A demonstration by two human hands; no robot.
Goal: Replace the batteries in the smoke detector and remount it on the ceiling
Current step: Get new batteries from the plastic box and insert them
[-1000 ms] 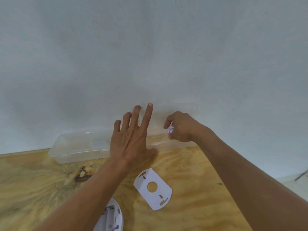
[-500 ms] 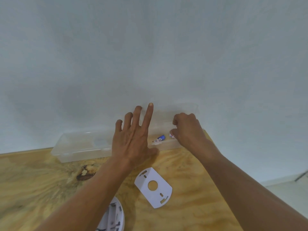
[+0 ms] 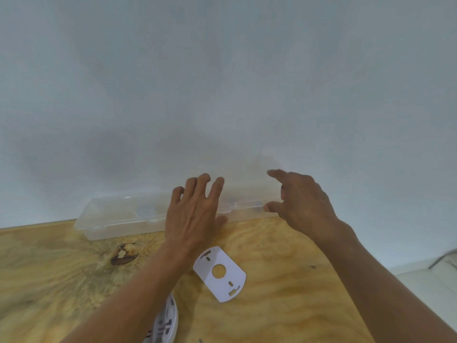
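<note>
The white smoke detector [image 3: 165,324] lies open side up at the bottom edge of the plywood table, partly hidden under my left forearm. Its flat white mounting plate [image 3: 220,273] lies beside it, to the right of my left wrist. A long clear plastic box [image 3: 118,216] stands against the wall. My left hand [image 3: 194,211] rests flat on the box's middle with its fingers spread. My right hand [image 3: 300,199] hovers at the box's right end, thumb and fingers apart, holding nothing. The box's clear lid is blurred, and no battery shows.
The plywood table [image 3: 284,280] has a dark knot [image 3: 123,254] left of my arm. A plain white wall [image 3: 222,82] rises right behind the box. Beyond the table's right edge is a pale surface [image 3: 430,276].
My right hand, pinched on a small battery at the box, has let go, opened and pulled back to the right. The batteries seen in the box are no longer visible. My left hand stayed put.
</note>
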